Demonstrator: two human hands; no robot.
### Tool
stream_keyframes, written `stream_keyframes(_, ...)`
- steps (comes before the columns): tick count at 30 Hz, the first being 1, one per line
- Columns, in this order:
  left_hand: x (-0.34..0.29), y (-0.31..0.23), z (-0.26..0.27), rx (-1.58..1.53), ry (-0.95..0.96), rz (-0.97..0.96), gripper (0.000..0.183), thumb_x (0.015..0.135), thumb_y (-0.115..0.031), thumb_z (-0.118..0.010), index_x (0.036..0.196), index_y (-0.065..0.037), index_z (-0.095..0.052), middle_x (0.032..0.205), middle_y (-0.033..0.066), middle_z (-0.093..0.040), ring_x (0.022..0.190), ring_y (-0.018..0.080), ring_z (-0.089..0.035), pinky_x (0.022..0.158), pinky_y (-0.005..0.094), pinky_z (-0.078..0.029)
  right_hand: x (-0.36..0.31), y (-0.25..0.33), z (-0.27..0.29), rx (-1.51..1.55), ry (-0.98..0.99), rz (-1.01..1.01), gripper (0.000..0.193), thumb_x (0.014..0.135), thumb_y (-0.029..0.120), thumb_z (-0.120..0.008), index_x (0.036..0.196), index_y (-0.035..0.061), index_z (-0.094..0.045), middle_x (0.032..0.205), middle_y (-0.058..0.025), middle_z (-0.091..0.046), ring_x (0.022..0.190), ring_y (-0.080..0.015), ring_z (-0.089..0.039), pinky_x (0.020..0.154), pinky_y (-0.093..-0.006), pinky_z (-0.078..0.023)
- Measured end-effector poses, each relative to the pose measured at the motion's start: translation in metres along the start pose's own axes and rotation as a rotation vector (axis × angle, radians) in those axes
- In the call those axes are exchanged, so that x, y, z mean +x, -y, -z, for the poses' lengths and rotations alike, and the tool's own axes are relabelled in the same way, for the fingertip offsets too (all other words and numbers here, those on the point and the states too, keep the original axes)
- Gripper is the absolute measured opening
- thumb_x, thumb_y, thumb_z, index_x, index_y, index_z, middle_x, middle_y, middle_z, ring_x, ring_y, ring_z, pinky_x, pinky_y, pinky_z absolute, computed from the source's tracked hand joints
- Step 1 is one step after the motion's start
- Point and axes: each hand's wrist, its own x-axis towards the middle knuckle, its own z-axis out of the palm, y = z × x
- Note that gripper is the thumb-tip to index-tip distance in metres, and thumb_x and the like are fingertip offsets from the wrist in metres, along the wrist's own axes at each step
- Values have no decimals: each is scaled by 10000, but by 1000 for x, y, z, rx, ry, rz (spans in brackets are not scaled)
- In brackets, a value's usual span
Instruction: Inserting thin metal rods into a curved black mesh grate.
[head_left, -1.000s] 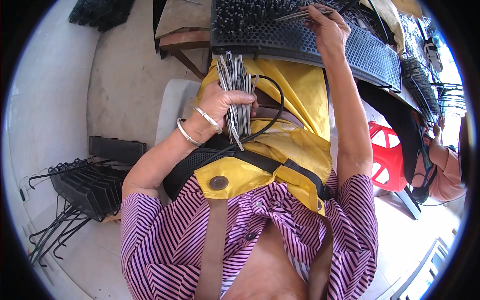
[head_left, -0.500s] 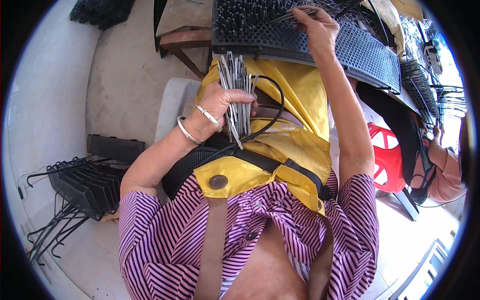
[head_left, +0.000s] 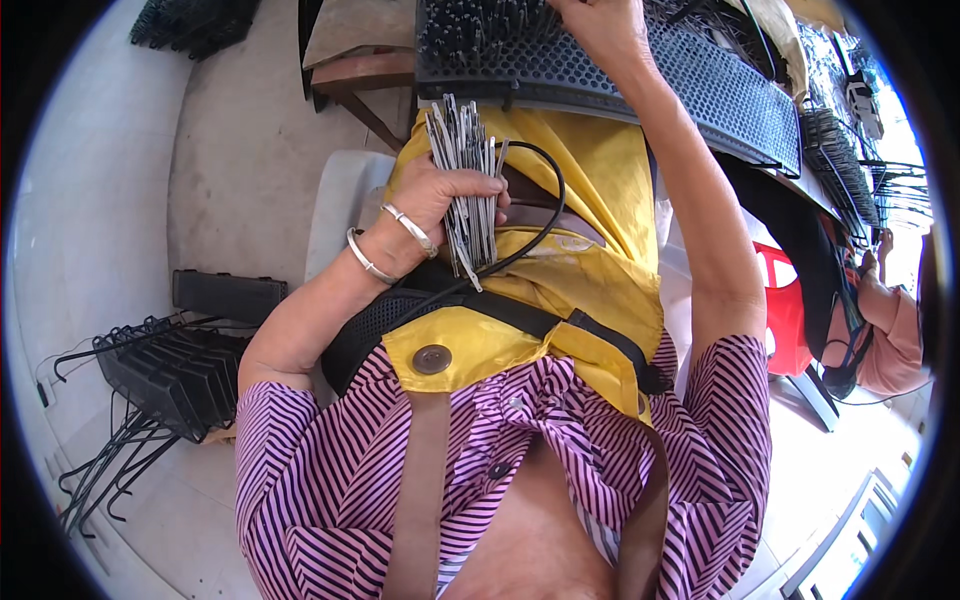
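Observation:
In front of the yellow apron, my left hand is wrapped round an upright bundle of thin silvery metal rods, its thumb lying across them. Their ends stick out above and below the grip. My right hand reaches to the black perforated rack at the top edge, beside many dark rods standing in its holes. Its fingers look bent together but are partly cut off by the frame, so what they hold is hidden.
A wooden stool stands left of the rack. Black hooked racks lie at lower left. At right are a red plastic stool and another person's arm, near more racks. A black cable loops over the apron.
My right hand has moved up and left along the rack, partly out of the picture; the few rods seen in it before no longer show. My left hand keeps its bundle.

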Motion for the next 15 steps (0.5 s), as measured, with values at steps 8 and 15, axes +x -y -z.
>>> stream_keyframes(8, 1, -1, 2, -1, -9, 25, 156, 720, 30, -640, 860, 46, -575, 729, 136, -627, 637, 214, -638, 586, 326, -558, -3, -8, 1, 24, -69, 139, 158, 684, 39, -652, 805, -43, -590, 627, -187, -576, 577, -247, -575, 547, -340, -438)
stream_keyframes(15, 2, -2, -1, 4, 24, 41, 155, 713, 40, -638, 856, 45, -576, 730, 137, -626, 642, 221, -639, 589, 329, -557, -23, -34, -4, 568, -210, 314, 357, 713, 53, -630, 1047, 8, -511, 633, -192, -568, 609, -344, -589, 556, -381, -460)
